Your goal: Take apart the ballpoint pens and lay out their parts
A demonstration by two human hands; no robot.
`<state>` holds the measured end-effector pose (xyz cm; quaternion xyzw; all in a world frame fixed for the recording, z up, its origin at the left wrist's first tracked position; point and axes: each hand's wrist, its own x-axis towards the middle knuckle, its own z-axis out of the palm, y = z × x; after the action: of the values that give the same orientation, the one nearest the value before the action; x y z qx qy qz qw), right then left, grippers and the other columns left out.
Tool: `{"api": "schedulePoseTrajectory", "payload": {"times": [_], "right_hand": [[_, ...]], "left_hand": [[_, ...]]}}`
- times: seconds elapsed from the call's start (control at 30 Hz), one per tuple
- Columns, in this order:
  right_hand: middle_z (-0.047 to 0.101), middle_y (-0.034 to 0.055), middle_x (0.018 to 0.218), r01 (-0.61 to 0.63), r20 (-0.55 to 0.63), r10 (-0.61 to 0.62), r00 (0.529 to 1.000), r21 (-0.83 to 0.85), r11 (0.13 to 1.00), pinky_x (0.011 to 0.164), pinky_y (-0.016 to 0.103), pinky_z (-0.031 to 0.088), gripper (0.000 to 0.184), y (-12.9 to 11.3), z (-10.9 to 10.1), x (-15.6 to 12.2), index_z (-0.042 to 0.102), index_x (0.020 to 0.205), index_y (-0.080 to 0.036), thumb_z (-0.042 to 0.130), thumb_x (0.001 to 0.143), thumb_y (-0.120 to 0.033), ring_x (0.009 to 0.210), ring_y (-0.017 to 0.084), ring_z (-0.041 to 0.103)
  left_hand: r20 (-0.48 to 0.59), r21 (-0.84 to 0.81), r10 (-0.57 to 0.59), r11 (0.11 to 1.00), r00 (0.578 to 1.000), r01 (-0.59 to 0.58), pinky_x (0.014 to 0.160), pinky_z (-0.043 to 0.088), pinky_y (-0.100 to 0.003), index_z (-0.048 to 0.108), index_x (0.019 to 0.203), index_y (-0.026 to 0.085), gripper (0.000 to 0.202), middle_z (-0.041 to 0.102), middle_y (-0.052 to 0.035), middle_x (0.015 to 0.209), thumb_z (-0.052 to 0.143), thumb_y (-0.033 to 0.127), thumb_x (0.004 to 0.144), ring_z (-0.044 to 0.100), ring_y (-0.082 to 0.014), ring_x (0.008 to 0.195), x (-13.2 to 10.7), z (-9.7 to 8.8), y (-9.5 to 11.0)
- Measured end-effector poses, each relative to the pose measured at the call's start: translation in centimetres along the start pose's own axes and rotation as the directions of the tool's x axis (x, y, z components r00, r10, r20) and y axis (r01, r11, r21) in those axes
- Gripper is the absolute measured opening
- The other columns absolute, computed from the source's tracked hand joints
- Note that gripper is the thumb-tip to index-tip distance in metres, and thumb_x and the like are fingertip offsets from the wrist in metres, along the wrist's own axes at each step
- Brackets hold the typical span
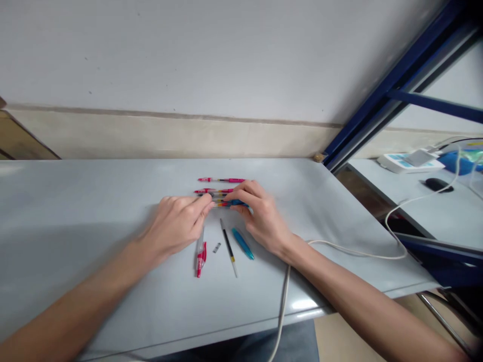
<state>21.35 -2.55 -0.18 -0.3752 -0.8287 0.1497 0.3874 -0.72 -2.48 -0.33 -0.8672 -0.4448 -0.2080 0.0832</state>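
Observation:
My left hand (179,217) is closed, thumb and index finger pinched at the left end of a pen with a blue grip (238,202). My right hand (260,213) has its fingers curled on the blue part of that pen. Fingers hide much of it and the pens right beside it. Just beyond lie a pen with pink ends (221,180) and a second pink pen (215,190). Nearer me rest a red and clear pen barrel (201,259), a small clear clip-like piece (216,247), a black ink refill (228,244) and a translucent blue barrel (242,243).
The grey table (113,281) meets a tiled wall (181,133) at the back. A white cable (347,250) passes under my right forearm and over the front edge. Past a blue metal frame (362,108) stands another table with a black mouse (438,185) and a white device (409,162).

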Motion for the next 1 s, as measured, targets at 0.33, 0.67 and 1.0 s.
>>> {"api": "schedulePoseTrajectory", "payload": {"times": [0.33, 0.67, 1.0], "right_hand": [[0.062, 0.0094, 0.1, 0.021, 0.113, -0.017, 0.993, -0.03, 0.999, 0.085, 0.036, 0.048, 0.019, -0.2, 0.0, 0.3, 0.063, 0.106, -0.018, 0.045, 0.103, -0.015, 0.094, 0.023, 0.057], [0.059, 0.004, 0.082, -0.108, -0.13, 0.097, 0.987, -0.079, 0.991, 0.067, 0.029, 0.04, 0.021, 1.1, -1.9, 0.9, 0.062, 0.086, -0.018, 0.05, 0.102, -0.022, 0.073, 0.016, 0.052], [0.068, 0.0058, 0.091, 0.094, 0.3, -0.116, 0.947, 0.085, 0.992, 0.074, 0.028, 0.045, 0.021, -1.3, 0.5, -0.4, 0.068, 0.102, -0.017, 0.047, 0.104, -0.017, 0.081, 0.018, 0.06]], "left_hand": [[-0.072, 0.02, 0.124, 0.992, 0.99, -0.123, 0.062, 0.04, -0.029, 0.066, 0.099, 0.02, 0.024, 0.067, -0.0024, 0.076, 0.042, 0.018, 0.103, 0.063, -0.0182, 0.072, 0.2, 0.3, 0.2], [-0.1, -0.216, -0.196, 0.961, 0.976, 0.171, 0.064, 0.039, -0.027, 0.063, 0.09, 0.021, 0.022, 0.069, -0.0009, 0.086, 0.045, 0.009, 0.094, 0.061, -0.0152, 0.075, 0.1, 0.9, -2.3], [-0.056, -0.362, -0.259, 0.905, 0.964, 0.222, 0.063, 0.037, -0.023, 0.059, 0.08, 0.02, 0.019, 0.068, 0.0023, 0.08, 0.049, 0.01, 0.093, 0.06, -0.0115, 0.07, 0.1, 1.5, -1.7]]}}
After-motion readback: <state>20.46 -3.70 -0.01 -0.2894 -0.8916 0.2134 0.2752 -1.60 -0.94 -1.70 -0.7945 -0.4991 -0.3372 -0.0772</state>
